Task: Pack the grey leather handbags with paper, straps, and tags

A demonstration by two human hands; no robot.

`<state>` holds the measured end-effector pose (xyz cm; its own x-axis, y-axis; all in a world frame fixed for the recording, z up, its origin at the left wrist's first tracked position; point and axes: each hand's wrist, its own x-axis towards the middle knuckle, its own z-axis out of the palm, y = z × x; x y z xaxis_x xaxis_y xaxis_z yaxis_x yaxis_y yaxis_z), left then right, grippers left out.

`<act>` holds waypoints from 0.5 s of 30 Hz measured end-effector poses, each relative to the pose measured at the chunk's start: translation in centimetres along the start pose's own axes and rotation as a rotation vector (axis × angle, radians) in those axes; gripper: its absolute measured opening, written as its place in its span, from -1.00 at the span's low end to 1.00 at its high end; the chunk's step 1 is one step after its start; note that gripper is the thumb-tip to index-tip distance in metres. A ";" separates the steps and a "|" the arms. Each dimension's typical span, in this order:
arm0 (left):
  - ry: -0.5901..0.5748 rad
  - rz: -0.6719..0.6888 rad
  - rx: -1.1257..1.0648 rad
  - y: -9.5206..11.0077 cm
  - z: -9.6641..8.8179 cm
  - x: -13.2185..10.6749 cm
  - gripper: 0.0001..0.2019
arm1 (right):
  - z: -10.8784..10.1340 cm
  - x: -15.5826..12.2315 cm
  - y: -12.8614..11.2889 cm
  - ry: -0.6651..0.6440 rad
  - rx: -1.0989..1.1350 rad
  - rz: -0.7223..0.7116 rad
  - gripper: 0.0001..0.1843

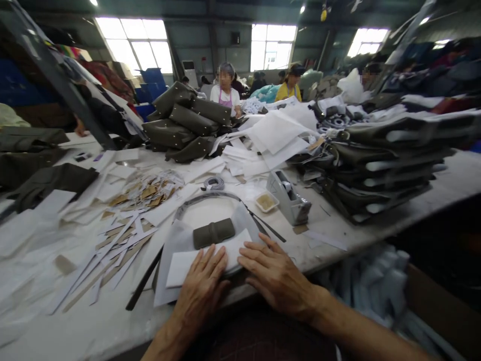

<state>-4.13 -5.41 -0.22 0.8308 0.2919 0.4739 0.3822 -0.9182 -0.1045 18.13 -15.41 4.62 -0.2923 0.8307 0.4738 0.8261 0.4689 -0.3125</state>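
Note:
My left hand [205, 276] lies flat, fingers stretched out, on a white paper strip [184, 265] near the table's front edge. To its right, my right hand [276, 276] rests with fingers spread over the strip's other end. Beneath and behind the strip is a larger pale sheet [165, 283]. An olive-green padded piece [214, 233] with a raised band across its middle sits just beyond my fingers. Around it curves a strap-like handle [203, 196], seemingly wrapped in pale material. A dark strap end [145, 278] sticks out at left. What lies under my palms is hidden.
A grey tape dispenser [287, 198] and a small dish [266, 201] stand right of centre. Olive bags are piled behind [180, 118] and stacked at right [379, 165]. Paper strips [120, 245] and scraps [150, 190] cover the left. Co-workers sit across the table.

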 end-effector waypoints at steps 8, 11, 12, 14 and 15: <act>0.060 -0.022 -0.016 0.1 0.6 -0.2 -0.56 | -9.9 -13.6 7.4 -0.353 0.702 1.020 -0.67; 0.074 -0.010 -0.007 0.3 0.6 -0.1 -0.57 | -7.4 -19.2 9.6 -0.342 0.538 1.228 -0.73; 0.074 -0.006 -0.004 0.3 0.6 -0.1 -0.57 | -6.0 -20.6 9.9 -0.313 0.463 1.268 -0.78; 0.076 -0.007 -0.001 0.4 0.5 0.0 -0.58 | -3.0 -22.6 9.9 -0.236 0.314 1.311 -0.84; 0.076 -0.010 0.000 0.4 0.4 0.0 -0.58 | -1.7 -23.3 9.8 -0.196 0.251 1.314 -0.84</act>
<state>-3.80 -5.62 -0.63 0.7936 0.2798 0.5402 0.3904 -0.9153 -0.0994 33.80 -30.66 -8.04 0.5587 0.7228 -0.4068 0.4428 -0.6747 -0.5906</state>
